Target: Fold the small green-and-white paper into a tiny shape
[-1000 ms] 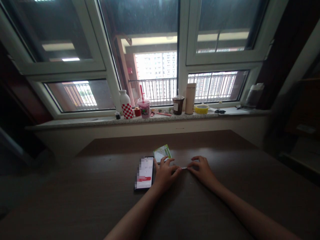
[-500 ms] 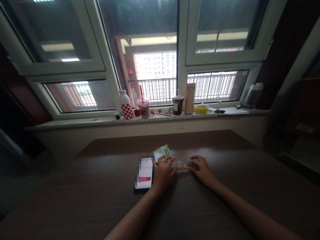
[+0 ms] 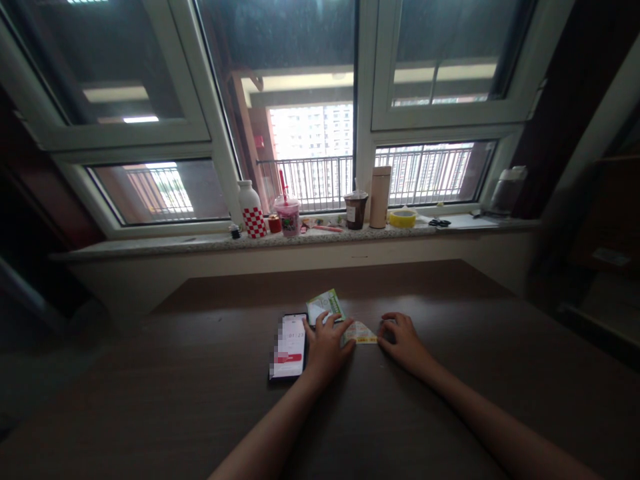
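A small folded paper (image 3: 365, 333), roughly triangular with a yellow printed strip along its near edge, lies on the table between my hands. My left hand (image 3: 327, 341) rests on the paper's left part with its fingers spread, covering some of it. At the paper's right corner is my right hand (image 3: 403, 339), its fingers curled and its thumb and fingertips pinched at that corner. Beyond my left fingers lies a green-and-white printed packet or sheet (image 3: 324, 305), partly hidden. Left of that hand sits a phone (image 3: 291, 350) with a lit screen showing digits and a red bar.
The dark wooden table (image 3: 200, 400) ends before a window sill (image 3: 210, 244). On the sill stand a checked white bottle (image 3: 251, 210), a pink drink cup (image 3: 287, 217), a dark drink cup (image 3: 355, 210), a tan flask (image 3: 380, 198), a yellow tape roll (image 3: 402, 218) and scissors (image 3: 439, 223).
The folded paper's visible face looks paler and its outline more sharply triangular. My left fingers have shifted slightly to the right over it. My right hand has barely moved.
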Available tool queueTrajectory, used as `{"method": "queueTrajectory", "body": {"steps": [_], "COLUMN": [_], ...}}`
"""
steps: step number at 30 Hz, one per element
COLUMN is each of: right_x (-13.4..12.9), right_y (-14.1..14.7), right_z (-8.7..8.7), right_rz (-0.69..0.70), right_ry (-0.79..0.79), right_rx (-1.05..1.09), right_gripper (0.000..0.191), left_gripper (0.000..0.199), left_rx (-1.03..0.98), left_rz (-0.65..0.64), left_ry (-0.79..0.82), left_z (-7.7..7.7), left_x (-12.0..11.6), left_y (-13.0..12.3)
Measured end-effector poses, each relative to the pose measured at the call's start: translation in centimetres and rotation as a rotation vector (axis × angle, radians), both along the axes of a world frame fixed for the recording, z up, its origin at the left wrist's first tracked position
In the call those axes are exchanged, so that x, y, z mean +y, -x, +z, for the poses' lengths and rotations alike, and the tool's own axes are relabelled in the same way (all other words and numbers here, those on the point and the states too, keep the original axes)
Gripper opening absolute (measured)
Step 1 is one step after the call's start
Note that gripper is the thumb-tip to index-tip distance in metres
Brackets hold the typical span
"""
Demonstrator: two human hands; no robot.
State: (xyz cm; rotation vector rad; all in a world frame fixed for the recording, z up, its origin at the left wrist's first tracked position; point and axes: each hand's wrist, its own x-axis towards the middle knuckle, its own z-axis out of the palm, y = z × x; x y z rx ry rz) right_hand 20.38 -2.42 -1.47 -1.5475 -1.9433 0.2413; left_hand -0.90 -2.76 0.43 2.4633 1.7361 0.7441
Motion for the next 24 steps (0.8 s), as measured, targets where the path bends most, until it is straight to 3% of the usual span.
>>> {"method": "queueTrajectory", "body": {"steps": [8, 13, 24], "right_x": [-0.4, -0.6, -0.6], "right_y": [0.0, 0.1, 0.2], "right_z": [0.8, 1.0, 0.9], "right_rz": [0.098, 0.200, 0.147], "right_ry": [-0.014, -0.039, -0.041], "right_rx": [0.017, 0.013, -0.081], "right_gripper": [0.022, 0.021, 0.024], "left_gripper": [0.021, 0.019, 0.011], "left_rx": [0.003, -0.006, -0.054], "left_rz": [0.012, 0.009, -0.142], "left_ry": [-0.008, -0.030, 0.036], "left_z": [0.0, -0.1, 0.2], "left_x": [-0.3, -0.3, -0.4], "left_y": [-0.2, -0.3, -0.2]}}
